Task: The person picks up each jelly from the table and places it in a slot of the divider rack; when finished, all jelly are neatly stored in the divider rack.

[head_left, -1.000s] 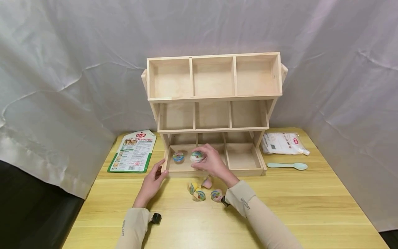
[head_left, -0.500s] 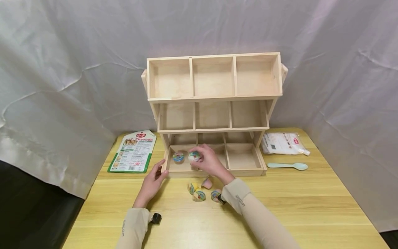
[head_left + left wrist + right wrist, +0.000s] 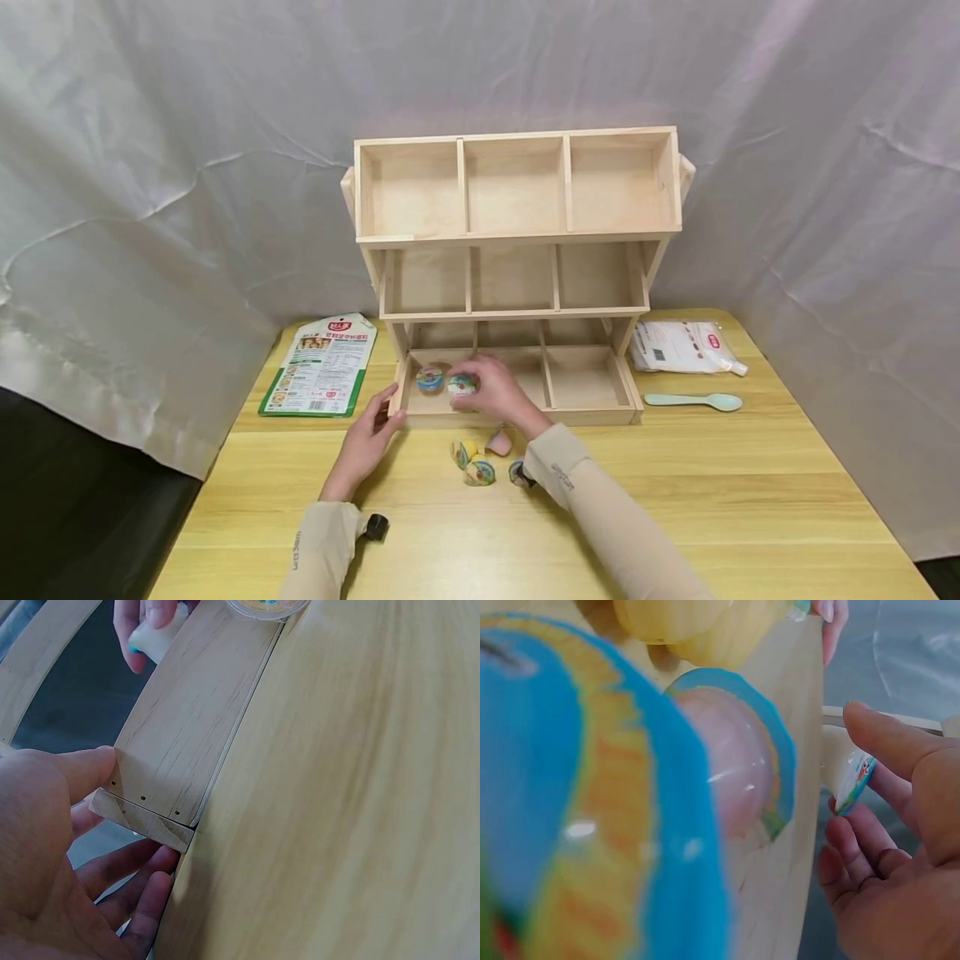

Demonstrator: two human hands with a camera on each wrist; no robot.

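Observation:
My right hand [image 3: 498, 390] pinches a white jelly cup [image 3: 461, 384] with a colourful lid, low over the left compartment of the bottom tray [image 3: 517, 417] of a tiered wooden box. Thumb and fingertips hold its edges in the right wrist view, where the cup [image 3: 851, 776] is tilted. Beside it, a jelly cup with a blue lid [image 3: 430, 379] sits in the same compartment. At the tray's front left corner, my left hand [image 3: 367, 442] grips the wood, thumb on the front board [image 3: 187, 720] and fingers around the side.
In front of the tray lie yellow jelly cups [image 3: 478, 472] and pink ones [image 3: 499, 442], one partly behind the right cuff. A printed pouch [image 3: 318, 367] lies left of the box. To its right are a clear packet [image 3: 682, 346] and a pale spoon [image 3: 693, 401]. Two upper trays [image 3: 517, 237] overhang the bottom one.
My right hand has shifted slightly left with the white jelly cup, bringing it closer to the blue-lidded one. My left hand stays on the tray corner.

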